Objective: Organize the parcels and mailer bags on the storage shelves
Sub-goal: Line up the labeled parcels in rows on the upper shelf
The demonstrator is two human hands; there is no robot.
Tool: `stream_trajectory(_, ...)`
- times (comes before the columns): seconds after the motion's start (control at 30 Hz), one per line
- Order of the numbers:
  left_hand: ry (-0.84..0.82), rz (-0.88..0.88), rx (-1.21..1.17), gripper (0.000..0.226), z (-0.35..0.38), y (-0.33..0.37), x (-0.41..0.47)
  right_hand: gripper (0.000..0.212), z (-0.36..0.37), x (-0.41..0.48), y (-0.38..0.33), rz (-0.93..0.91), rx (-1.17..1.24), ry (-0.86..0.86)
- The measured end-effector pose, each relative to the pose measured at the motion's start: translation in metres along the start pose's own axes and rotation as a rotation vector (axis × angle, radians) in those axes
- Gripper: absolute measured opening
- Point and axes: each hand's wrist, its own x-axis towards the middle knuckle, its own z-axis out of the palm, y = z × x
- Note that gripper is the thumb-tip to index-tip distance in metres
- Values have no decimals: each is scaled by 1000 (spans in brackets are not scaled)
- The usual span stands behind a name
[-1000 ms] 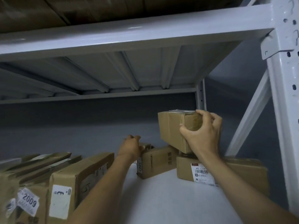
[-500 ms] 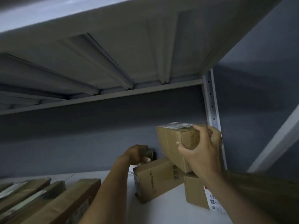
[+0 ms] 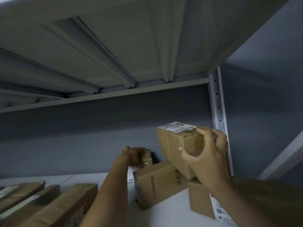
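Right hand (image 3: 211, 161) is gripping the tilted box (image 3: 177, 145) right of centre, left hand (image 3: 133, 155) is clutching a small box (image 3: 147, 158) at lower centre; best levelling the tilted box squarely onto the lower box (image 3: 200, 199) before releasing.

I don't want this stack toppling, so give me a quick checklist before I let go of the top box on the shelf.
1. Right hand grip on top box: ok, fingers and thumb wrap its near end.
2. Top box level: not ok, it tilts, leaning over the printed box and labelled box.
3. Left hand steadying small box at the back: ok, fingers curled over it.
4. Headroom under upper shelf: ok, open gap above.
5. Top box fully supported underneath: cannot tell, contact hidden.
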Motion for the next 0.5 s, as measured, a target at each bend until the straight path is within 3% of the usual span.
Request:
stream_trajectory(0.23, 335, 47, -281, 100, -10, 6, -11, 76, -1, 1, -3, -4, 13, -15)
stream_trajectory(0.4, 600, 7, -696, 97, -29, 31, -48, 73, -11, 5, -18, 36, 45, 43)
stream_trajectory(0.5, 739, -20, -780, 93, -41, 47, -79, 70, -21, 5, -30, 20, 71, 104)
